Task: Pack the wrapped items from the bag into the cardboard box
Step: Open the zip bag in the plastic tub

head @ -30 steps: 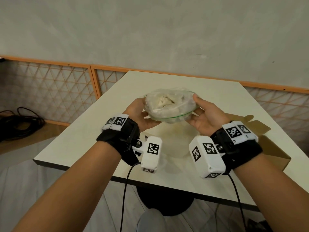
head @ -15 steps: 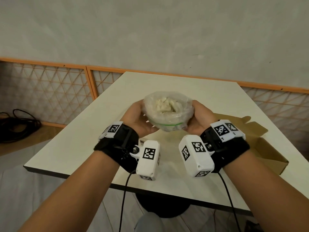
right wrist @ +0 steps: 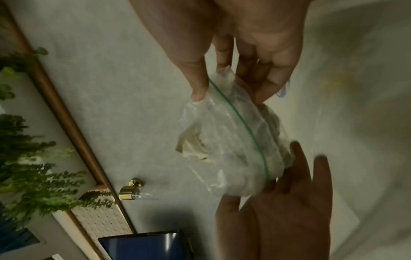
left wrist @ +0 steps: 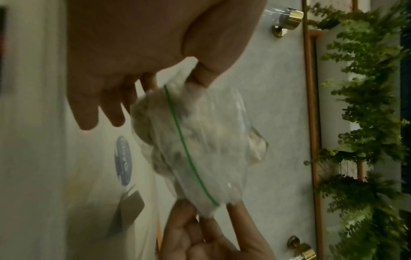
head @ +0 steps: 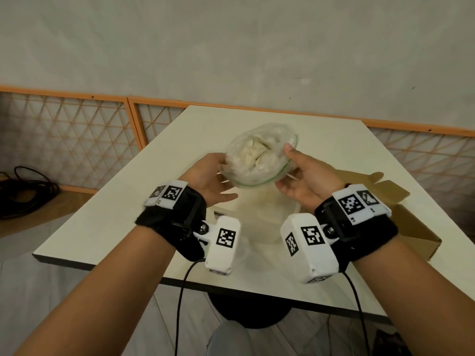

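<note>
A clear zip bag (head: 257, 158) with a green seal line holds several cream wrapped items and hangs in the air over the white table (head: 102, 227). My left hand (head: 222, 167) pinches its left edge between thumb and forefinger, while the other fingers stay straight below. On the other side, my right hand (head: 286, 165) pinches the rim, thumb on top. The left wrist view shows the bag (left wrist: 195, 140) stretched between the two hands. The right wrist view shows the bag (right wrist: 233, 140) the same way. The open cardboard box (head: 411, 227) lies on the table to the right, below my right wrist.
A pale plastic bag (head: 267, 222) with a blue logo (left wrist: 123, 161) lies flat on the table under my hands. An orange-framed lattice rail (head: 77, 140) runs behind the table. Black cables (head: 23, 191) lie on the floor at the left.
Half a second ago both hands cupped the bag and squeezed it narrow. Now they have moved apart and forward, pinching its edges, and the bag is stretched wide.
</note>
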Motion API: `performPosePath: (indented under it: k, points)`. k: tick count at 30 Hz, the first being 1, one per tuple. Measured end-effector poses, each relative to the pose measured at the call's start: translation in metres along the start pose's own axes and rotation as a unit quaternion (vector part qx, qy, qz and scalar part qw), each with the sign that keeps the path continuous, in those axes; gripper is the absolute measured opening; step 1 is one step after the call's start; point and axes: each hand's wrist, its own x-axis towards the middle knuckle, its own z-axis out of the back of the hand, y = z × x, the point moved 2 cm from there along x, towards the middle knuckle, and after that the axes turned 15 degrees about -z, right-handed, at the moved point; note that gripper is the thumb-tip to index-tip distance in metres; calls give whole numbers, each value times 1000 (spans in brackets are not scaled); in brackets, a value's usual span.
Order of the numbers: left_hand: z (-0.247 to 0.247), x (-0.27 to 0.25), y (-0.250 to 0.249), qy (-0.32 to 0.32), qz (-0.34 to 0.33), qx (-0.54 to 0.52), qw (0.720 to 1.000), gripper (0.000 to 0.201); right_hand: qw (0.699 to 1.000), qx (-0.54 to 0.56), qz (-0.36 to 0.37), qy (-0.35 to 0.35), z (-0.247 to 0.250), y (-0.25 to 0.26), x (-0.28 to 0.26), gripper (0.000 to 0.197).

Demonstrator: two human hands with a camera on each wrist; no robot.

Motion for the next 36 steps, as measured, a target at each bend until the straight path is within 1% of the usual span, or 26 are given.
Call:
performPosePath:
  k: [1,3,4,5,7,8,9,11,12,13,15,16,18,20,21,22,24,25,27,29,31,33,34,36]
  points:
    - [3,-1,-5,10,2,18,1000,22,1000,-4,16,-5,0,5,0,14]
    - [1,-4,-13,52,34,-3,998,45,999,-15,35,-2,0,12,0,17]
    - [-1,-7,-15,65,44,-2,997,53,999,-21,40,5,-2,14,-1,20]
    - [-4,-8,-15,71,43,8,997,55,999,-22,44,12,-4,14,-2,24]
    - [-9,-9,-12,57,30,23,998,44,998,-28,56,21,-6,12,-2,27]
    - [-11,-10,-9,51,29,18,998,36,997,-40,61,24,-6,10,-1,24]
    - [-12,-11,-6,48,31,0,998,32,996,-50,64,26,-6,8,-1,20]
    - [-12,-11,-3,52,36,-47,997,38,996,-58,55,27,-4,5,2,21]
    - [-11,-10,-2,46,33,-62,996,35,997,-54,46,25,-2,5,5,21]
    - [-9,-9,-3,33,27,-76,996,33,998,-46,34,21,0,4,7,18]
    - [-6,-5,-3,10,16,-100,995,37,999,-43,7,12,3,2,10,8]
    - [-6,-5,-4,14,14,-107,994,40,999,-48,-8,10,5,-1,11,11]
    - [-9,-5,-3,35,11,-107,994,44,998,-61,-34,13,7,-7,13,16]
    - [-10,-5,-3,46,5,-86,995,44,997,-67,-49,11,9,-8,11,12]
    - [-10,-5,-4,48,6,-75,996,42,997,-67,-49,11,10,-6,10,8]
    - [-10,-4,-5,50,15,-66,996,42,996,-73,-42,13,10,-2,8,8]
    - [-11,-5,-7,57,33,-56,996,47,996,-86,-27,24,10,5,8,27]
    - [-12,-7,-8,63,30,-58,996,51,995,-96,-16,28,9,8,10,30]
    - [-11,-7,-11,72,19,-93,993,57,993,-118,9,27,3,11,12,28]
    - [-6,-6,-11,36,23,-97,994,62,993,-112,33,0,4,14,16,32]
    - [1,-6,-10,-17,27,-50,998,62,994,-89,52,-23,7,17,18,20]
    - [2,-9,-7,-20,37,-48,998,62,994,-81,69,-40,10,18,18,13]
    - [0,-10,-6,-15,34,-60,998,57,993,-83,71,-38,11,18,18,11]
    - [-2,-9,-6,-17,18,-76,997,37,995,-79,59,-23,11,18,18,7]
